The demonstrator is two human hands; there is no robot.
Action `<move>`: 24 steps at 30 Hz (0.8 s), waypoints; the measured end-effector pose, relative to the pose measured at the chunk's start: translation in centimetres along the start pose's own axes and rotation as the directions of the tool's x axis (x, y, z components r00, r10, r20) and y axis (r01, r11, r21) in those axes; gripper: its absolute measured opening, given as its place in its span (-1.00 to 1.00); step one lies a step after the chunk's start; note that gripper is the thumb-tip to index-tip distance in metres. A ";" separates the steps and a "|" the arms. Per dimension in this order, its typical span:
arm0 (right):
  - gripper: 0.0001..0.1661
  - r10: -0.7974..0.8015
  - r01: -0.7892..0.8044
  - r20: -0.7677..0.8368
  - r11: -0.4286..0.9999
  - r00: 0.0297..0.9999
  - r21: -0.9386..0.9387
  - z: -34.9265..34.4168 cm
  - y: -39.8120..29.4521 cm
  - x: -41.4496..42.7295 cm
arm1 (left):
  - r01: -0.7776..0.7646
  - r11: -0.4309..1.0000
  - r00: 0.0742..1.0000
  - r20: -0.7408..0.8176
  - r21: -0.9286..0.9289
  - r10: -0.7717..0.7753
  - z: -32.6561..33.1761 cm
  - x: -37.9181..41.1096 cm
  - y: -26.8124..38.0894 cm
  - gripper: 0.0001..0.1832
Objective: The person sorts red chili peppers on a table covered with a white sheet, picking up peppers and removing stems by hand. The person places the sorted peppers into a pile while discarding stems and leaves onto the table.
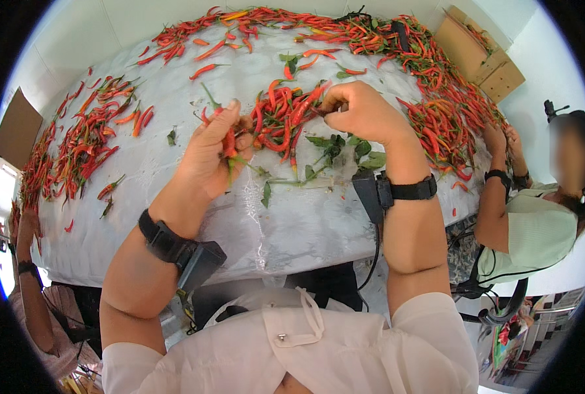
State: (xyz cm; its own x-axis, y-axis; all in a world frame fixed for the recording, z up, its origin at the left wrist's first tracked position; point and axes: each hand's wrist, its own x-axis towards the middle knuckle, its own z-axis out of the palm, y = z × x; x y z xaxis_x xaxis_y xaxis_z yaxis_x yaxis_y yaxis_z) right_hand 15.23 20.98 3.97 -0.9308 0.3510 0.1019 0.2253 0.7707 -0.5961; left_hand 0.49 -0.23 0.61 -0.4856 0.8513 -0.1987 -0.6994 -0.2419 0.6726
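Note:
My left hand (218,147) is closed around a few red chili peppers (229,143), one with a green stem pointing up past the thumb. To its right lies a small pile of red chili peppers (285,111) on the pale cloth-like table cover (213,236). My right hand (354,111) is at that pile's right edge, fingertips bent in and touching a pepper; whether they pinch it is not clear. Green leaves on a stem (322,155) lie just below the pile, between my forearms. Both of my wrists wear black straps with a box-like device.
More chili heaps lie at the left (88,147), along the far edge (272,17) and at the right (437,130). A cardboard box (474,54) stands back right. A co-worker (534,216) reaches in at the right; another's arm (28,246) shows at far left.

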 end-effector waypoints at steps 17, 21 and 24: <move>-0.72 -0.123 0.097 0.018 0.856 0.992 0.509 4.6 -3.6 0.2 | -0.039 0.979 0.997 0.075 0.198 0.025 0.6 0.0 -0.8 -0.81; -0.73 -0.115 0.112 -0.026 0.847 0.993 0.520 5.1 -4.2 0.1 | -0.105 0.936 0.993 0.088 0.335 0.079 -0.2 0.5 -1.0 -0.81; -0.78 -0.137 0.153 -0.070 0.837 0.988 0.526 5.0 -4.6 0.0 | -0.144 0.928 0.989 0.070 0.345 0.127 -0.1 0.5 -1.0 -0.85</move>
State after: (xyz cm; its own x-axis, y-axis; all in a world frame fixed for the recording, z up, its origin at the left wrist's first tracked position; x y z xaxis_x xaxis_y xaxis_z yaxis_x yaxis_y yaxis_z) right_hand 12.78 14.81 2.74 -0.9305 0.2786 0.2377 -0.1051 0.4186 -0.9021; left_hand 0.85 0.37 -0.25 -0.5325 0.8442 -0.0610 -0.3982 -0.1863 0.8982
